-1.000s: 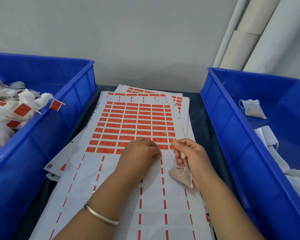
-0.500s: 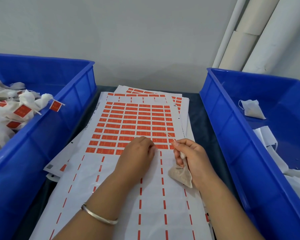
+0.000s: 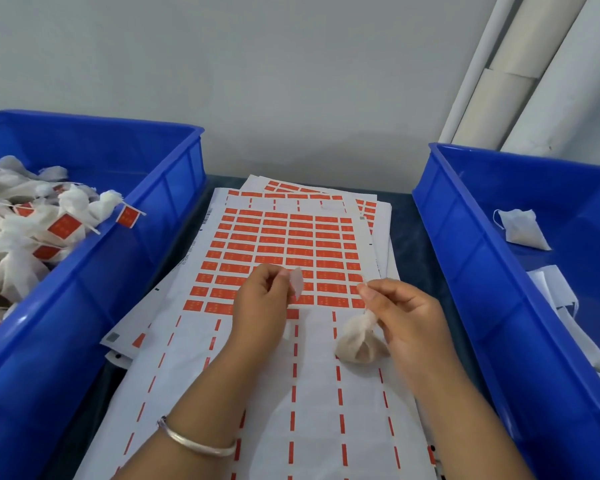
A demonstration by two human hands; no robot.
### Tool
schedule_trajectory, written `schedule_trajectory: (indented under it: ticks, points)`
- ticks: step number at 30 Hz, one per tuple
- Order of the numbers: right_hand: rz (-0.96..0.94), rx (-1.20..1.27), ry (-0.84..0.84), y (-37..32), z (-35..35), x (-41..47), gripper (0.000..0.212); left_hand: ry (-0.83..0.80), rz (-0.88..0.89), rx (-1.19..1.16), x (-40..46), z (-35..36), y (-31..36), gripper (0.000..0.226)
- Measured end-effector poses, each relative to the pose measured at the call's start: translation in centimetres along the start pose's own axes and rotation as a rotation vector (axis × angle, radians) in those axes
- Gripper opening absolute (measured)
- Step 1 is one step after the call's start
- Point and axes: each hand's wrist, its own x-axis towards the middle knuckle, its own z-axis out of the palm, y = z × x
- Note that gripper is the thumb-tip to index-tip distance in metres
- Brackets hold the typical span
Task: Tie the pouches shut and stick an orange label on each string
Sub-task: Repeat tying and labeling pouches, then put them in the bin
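My left hand (image 3: 262,306) is raised over the sheet of orange labels (image 3: 281,252) and pinches one peeled label (image 3: 297,281), whose pale back faces me. My right hand (image 3: 407,317) pinches the string of a small tied pouch (image 3: 359,344), which hangs against my palm just above the sheet. The string itself is too thin to make out. The two hands are a short gap apart.
A blue bin on the left (image 3: 125,271) holds several tied pouches with orange labels (image 3: 63,226). A blue bin on the right (image 3: 482,271) holds an untied pouch (image 3: 520,230) and white material. More label sheets lie stacked underneath. White pipes stand at the back right.
My left hand has lifted off the sheet with a peeled label between its fingers. My right hand has stayed in place with the pouch.
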Motion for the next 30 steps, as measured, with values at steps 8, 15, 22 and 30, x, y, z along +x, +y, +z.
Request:
schedule_trajectory:
  ticks: [8,15,22,30]
  points:
    - [-0.072,0.049,-0.281,0.7,2.0,-1.0,0.02,-0.204,-0.113,-0.378,-1.6,-0.7,1.7,0.021]
    - [-0.098,-0.034,-0.132,0.5,1.5,-0.5,0.009,-0.423,-0.107,-0.291,-2.5,-1.3,2.7,0.021]
    - [-0.113,-0.052,0.003,0.4,0.8,-0.3,0.015,-0.475,-0.187,-0.272,-3.1,-0.9,2.7,0.019]
    - [-0.111,-0.006,0.018,0.7,0.5,0.1,0.021,-0.455,-0.224,-0.265,-3.2,-0.8,2.7,0.022]
